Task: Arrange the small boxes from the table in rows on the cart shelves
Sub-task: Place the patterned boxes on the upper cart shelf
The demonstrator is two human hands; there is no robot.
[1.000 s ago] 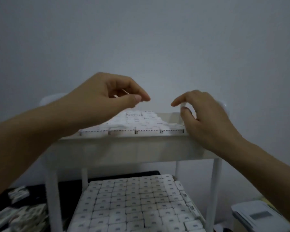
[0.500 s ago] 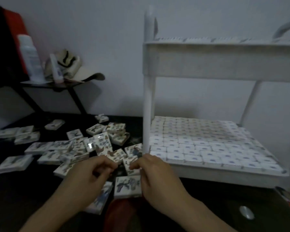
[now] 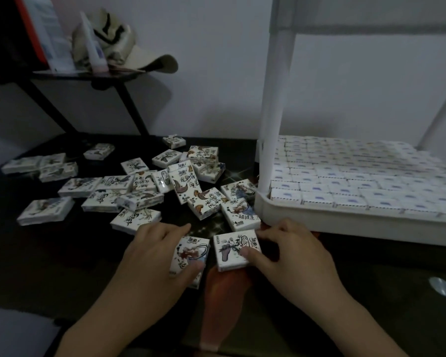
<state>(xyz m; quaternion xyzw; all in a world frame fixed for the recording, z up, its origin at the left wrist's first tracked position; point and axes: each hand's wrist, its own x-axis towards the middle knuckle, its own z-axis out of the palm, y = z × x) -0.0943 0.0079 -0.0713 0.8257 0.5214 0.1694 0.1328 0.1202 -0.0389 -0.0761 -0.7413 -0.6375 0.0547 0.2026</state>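
Where boxes [image 3: 183, 182] lie scattered, table [image 3: 62, 266] dark | wall [image 3: 216, 60] white | cart [image 3: 345, 222] right

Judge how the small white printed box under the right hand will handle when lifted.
Small white printed box looks flat and square-edged, so it probably won't roll or tip. The right hand pinches it with thumb and fingers, suggesting it's light. Glossy-looking wrap may be slippery.

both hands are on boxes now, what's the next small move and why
Probably lift both boxes off the table. The left hand grips the left box and the right hand grips the right box. The lower shelf beside them looks packed with rows, so they likely go higher on the cart.
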